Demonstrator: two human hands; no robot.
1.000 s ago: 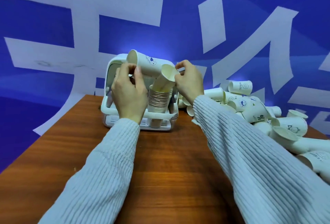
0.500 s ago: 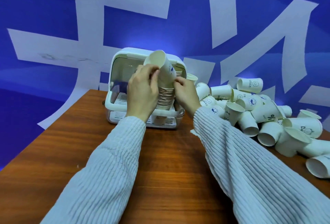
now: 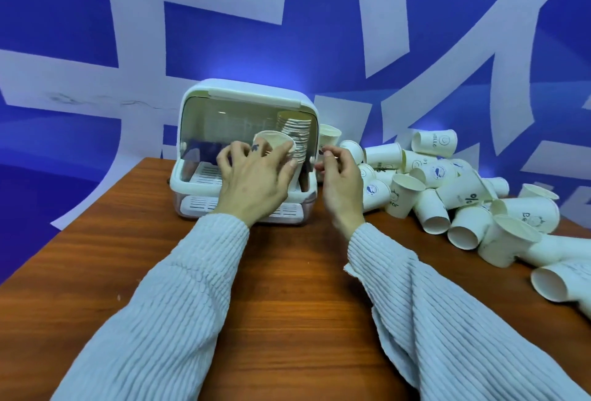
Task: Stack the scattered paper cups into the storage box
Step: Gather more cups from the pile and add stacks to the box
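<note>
The white storage box [image 3: 204, 119] stands at the far side of the wooden table [image 3: 287, 288], its front open. Inside, on the right, a stack of paper cups [image 3: 295, 135] stands nearly upright and leans a little to the left. My left hand [image 3: 256, 176] holds one paper cup [image 3: 274, 144] in front of this stack; the fingers [image 3: 236, 154] curl around its wall, and its open mouth looks up and toward me, its long axis tilted. My right hand [image 3: 340, 173] is just beside the box, fingers loosely bent, holding nothing. A pile of loose cups [image 3: 447, 189] lies on the right, most on their sides.
</note>
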